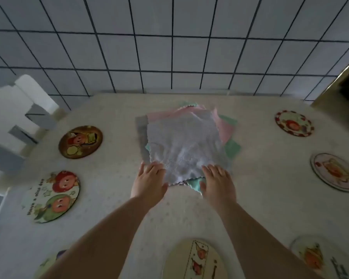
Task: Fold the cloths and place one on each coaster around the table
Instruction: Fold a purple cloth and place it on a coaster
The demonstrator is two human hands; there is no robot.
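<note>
Cloths lie in a loose stack at the middle of the table, a pale lilac one on top, with pink, green and grey edges fanning out beneath it. Both my hands are at its near edge. My left hand rests with fingers spread and fairly straight on the near left corner, and my right hand lies the same way on the near right corner, just over a green corner that pokes out below. Neither hand is pinching anything yet, I think, though the picture is soft there and my fingertips blur into the nap.

None of the coasters around me carries a cloth: the brown coaster and the "Have a nice day" coaster on the left, the red-rimmed coaster far right, the pale coaster below it, and two more near me, partly out of view at the bottom edge. So the job looks to be at its start.

To do this fold well, I should catch only the top cloth. That means sliding my thumbs under the scalloped lilac edge alone and leaving the green corner flat. Then I lift both corners together and carry them level to the far edge, so the sides line up. The cloth is soft and will drag its neighbours, so a slow, even lift suits it.
</note>
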